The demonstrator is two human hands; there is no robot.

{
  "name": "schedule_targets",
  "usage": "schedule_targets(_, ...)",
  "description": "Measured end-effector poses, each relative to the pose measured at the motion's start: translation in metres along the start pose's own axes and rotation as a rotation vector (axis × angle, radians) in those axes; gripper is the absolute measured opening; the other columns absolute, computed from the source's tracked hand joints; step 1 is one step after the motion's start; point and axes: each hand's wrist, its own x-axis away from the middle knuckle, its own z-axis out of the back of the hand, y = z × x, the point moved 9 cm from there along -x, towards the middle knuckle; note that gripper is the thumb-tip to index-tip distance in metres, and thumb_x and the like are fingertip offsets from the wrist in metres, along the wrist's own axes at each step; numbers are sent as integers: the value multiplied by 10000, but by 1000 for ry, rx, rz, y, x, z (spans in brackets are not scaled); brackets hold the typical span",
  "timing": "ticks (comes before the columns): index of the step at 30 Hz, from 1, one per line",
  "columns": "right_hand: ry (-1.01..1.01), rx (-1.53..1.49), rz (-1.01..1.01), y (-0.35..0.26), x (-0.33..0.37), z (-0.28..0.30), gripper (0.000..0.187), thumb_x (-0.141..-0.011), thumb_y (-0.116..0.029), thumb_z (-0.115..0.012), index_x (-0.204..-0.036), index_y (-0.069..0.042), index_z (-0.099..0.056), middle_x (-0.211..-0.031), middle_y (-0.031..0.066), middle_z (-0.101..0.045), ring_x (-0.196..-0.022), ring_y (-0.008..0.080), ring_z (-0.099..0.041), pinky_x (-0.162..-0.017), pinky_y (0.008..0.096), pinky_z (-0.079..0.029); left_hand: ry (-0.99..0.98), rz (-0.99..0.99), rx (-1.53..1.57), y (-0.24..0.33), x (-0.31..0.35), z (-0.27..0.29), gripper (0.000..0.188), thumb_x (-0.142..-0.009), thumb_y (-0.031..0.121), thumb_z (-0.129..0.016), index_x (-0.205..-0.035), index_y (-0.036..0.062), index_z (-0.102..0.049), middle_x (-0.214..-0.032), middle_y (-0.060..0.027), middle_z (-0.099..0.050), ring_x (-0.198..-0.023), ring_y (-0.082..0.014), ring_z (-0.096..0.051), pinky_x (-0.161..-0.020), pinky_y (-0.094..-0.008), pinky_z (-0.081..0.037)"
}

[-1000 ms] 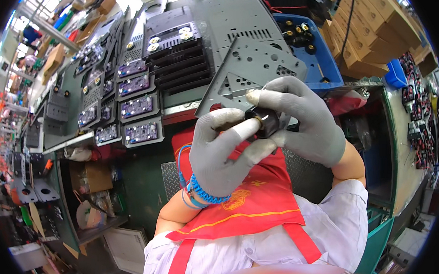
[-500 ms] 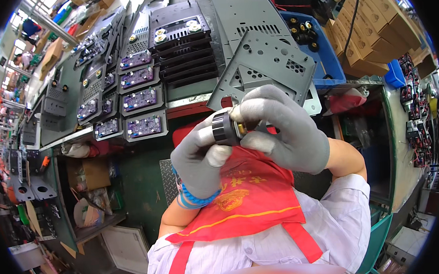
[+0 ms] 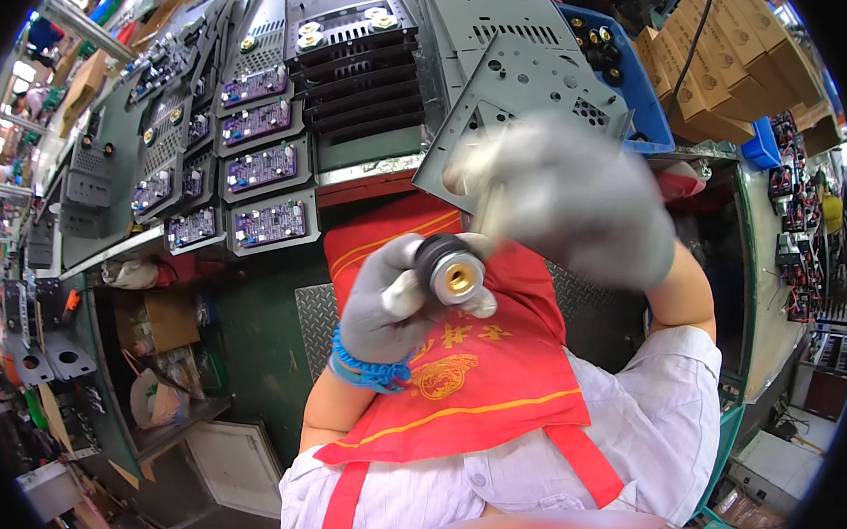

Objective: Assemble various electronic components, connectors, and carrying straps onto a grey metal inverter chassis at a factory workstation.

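My left hand (image 3: 387, 300), in a grey glove with a blue band at the wrist, is closed around a round black socket (image 3: 450, 268). A silver ring and a hollow brass core face up out of it. My right hand (image 3: 573, 199), gloved in grey too, hovers just above and to the right of the socket, apart from it. Motion smears its fingers, so what they hold, if anything, cannot be made out. Behind that hand a grey perforated metal plate (image 3: 501, 98) lies tilted over the bench edge.
Purple circuit boards (image 3: 261, 168) on grey plates line the bench at left, beside a stack of black metal panels (image 3: 362, 95). A blue bin (image 3: 654, 123) with black-and-brass sockets stands at back right, near brown cartons (image 3: 728, 47). A red apron (image 3: 459, 397) hangs below my hands.
My right hand has come off the socket and moved up and right, blurring. My left hand has turned the socket so its brass centre faces up, a little lower than before.
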Motion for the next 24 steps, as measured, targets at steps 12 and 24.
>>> schedule_targets(12,-56,283,-85,3,11,-28,324,-634,-266,-812,-854,-134,-614,-1019,80,-607,-882,238,-596,-793,365,-444,175,30,-127,-1,1,22,481,-912,299,-588,-1237,-26,-445,-1198,-178,-539,-1068,-296,-589,-943,-407,-496)
schedule_targets(24,207,496,-112,-11,27,-1,268,-752,-130,-724,-945,-79,-546,-1073,154,-614,-974,319,-608,-826,425,-472,204,65,-134,-3,12,49,428,-931,301,-565,-1149,-60,-492,-1113,-152,-578,-1004,-248,-611,-932,-387,-494)
